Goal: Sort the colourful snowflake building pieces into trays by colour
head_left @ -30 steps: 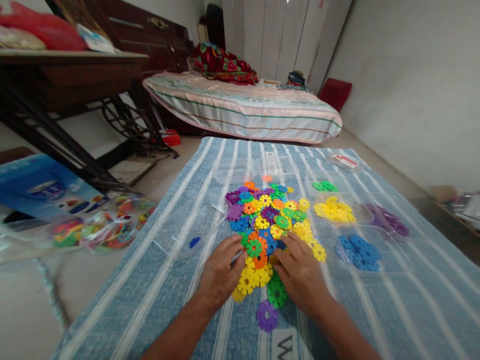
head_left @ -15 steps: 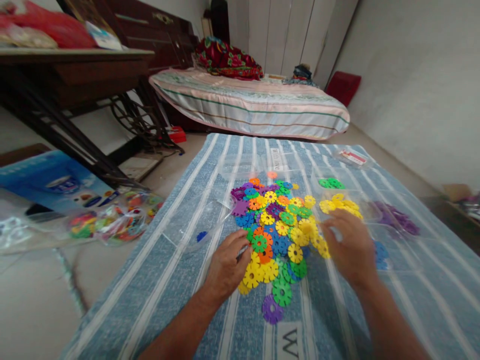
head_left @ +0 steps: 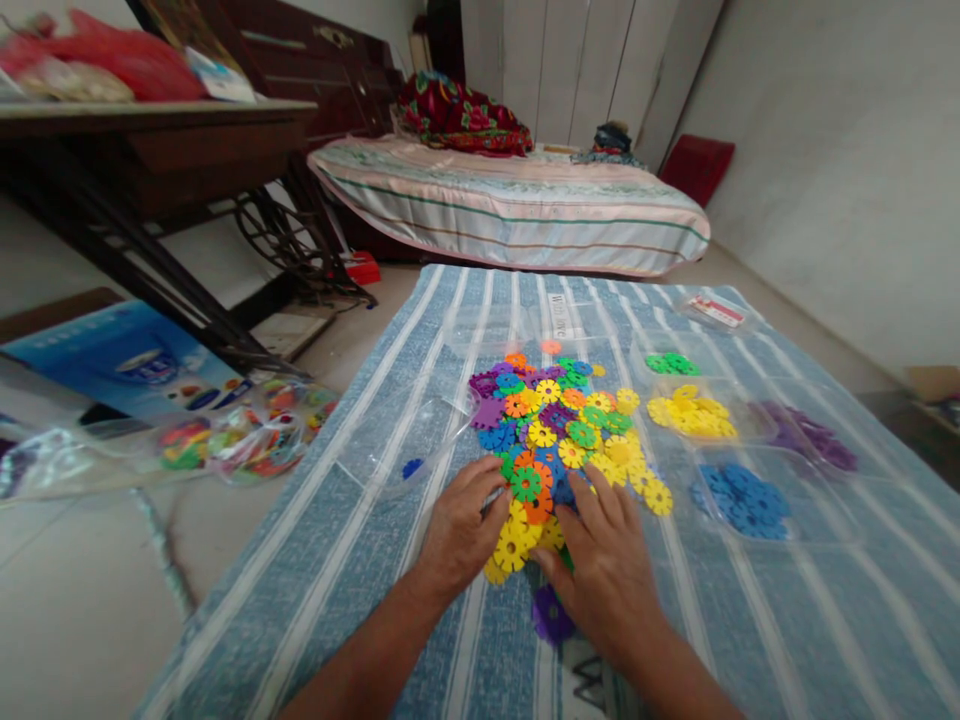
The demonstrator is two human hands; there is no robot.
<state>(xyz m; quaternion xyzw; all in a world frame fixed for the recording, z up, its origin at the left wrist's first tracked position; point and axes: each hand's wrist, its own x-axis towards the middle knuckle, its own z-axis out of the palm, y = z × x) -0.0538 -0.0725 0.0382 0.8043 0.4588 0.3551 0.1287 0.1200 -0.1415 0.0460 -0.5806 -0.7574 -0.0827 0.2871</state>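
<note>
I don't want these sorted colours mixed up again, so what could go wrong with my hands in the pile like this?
The right hand covers a purple piece, so it may get missed. The yellow group lies close to the mixed pile; a sweep might merge them. The left hand could nudge loose pieces off the mat.

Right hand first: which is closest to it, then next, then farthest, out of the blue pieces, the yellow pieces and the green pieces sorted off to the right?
Measured from the right hand in the head view:
1. Blue pieces, in a clear tray just right of the hand.
2. Yellow pieces, farther back on the cloth, right of the mixed pile.
3. Green pieces, behind the yellow ones, toward the bed.
</note>
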